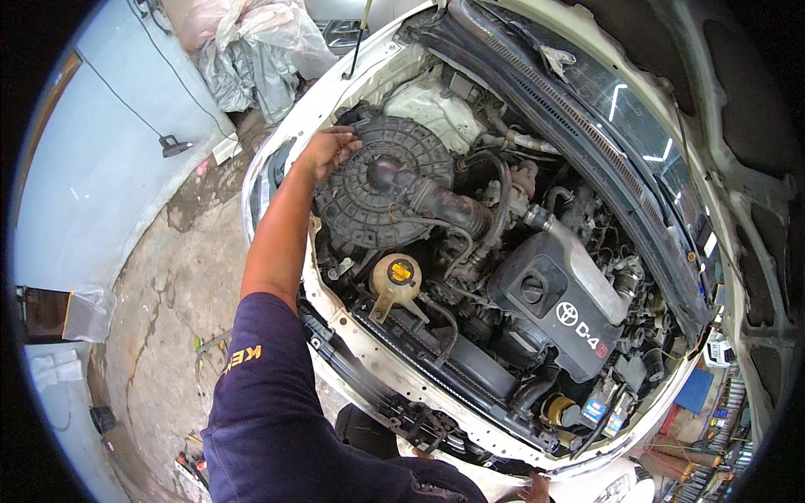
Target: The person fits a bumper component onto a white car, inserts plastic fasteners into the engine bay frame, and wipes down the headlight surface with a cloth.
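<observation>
Right of the left hand, an intake hose bars the air-filter housing; nearer the right hand, a gap separates hose and coolant reservoir.

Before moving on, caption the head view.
Left hand at the edge of a round, black, ribbed engine-bay housing.

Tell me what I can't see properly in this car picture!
All in the head view:
Right hand: mostly cut off by the bottom edge.
Left hand: its bent fingers hide exactly what the fingertips touch.
Inside the big round box: its black lid hides it.
Engine parts under the plastic cover: the cover hides them.
Tools at far right: too small to tell apart.
</observation>
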`<state>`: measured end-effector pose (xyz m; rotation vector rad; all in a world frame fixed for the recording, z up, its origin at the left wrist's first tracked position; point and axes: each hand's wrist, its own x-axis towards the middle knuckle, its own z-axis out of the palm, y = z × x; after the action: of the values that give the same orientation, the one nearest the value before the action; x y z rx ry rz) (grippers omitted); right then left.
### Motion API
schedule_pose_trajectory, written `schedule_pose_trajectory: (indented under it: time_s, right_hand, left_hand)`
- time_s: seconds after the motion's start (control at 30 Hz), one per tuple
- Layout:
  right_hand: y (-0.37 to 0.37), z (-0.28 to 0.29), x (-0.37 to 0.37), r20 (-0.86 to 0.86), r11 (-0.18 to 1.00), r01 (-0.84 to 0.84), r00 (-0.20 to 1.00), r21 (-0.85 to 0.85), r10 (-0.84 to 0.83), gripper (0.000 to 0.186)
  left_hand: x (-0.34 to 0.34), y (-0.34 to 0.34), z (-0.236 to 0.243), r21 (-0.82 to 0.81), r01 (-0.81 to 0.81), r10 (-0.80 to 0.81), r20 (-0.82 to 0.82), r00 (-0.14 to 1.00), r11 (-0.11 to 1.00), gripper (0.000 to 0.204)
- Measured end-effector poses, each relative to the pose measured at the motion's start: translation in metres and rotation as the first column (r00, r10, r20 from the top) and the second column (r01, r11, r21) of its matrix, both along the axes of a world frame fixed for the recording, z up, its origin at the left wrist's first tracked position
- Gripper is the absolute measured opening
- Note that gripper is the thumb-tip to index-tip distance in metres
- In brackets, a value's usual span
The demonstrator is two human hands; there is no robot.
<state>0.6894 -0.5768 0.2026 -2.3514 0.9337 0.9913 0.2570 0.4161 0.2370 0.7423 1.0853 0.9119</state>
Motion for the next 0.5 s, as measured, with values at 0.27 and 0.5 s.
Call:
schedule_pose_trajectory:
  time_s: [0.27, 0.5]
  right_hand:
    - [-0.005, -0.017, 0.001, -0.058, 0.999, -0.036, 0.998, -0.002, 0.035, 0.032]
    - [-0.048, -0.036, 0.014, -0.008, 0.997, -0.03, 1.0, 0.077, 0.03, 0.043]
  left_hand:
    - [0.002, 0.011, -0.001, -0.011, 0.057, -0.058, -0.168, 0.984, 0.998, 0.022]
    - [0.017, 0.026, 0.0, 0.111, 0.12, -0.095, -0.211, 0.973, 0.986, 0.019]
